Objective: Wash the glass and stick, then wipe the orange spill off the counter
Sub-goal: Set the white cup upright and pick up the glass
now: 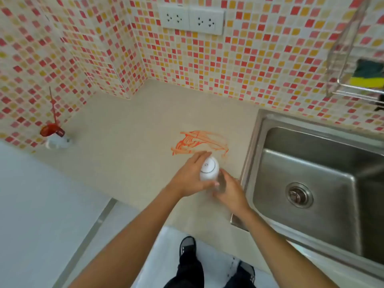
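A clear glass (220, 182) with a white lid (209, 167) stands on the beige counter (128, 146), just in front of the orange spill (199, 142). My left hand (192, 175) wraps around the white lid from the left. From the right, my right hand (230, 190) grips the glass's clear body. A thin red stick (53, 107) rises from a red and white object (54, 136) at the counter's far left, against the tiled wall.
A steel sink (307, 183) with a drain lies right of the glass. A wire rack (351, 59) on the wall at the upper right holds a green and yellow sponge (367, 74). Two wall sockets (191, 18) sit above the counter.
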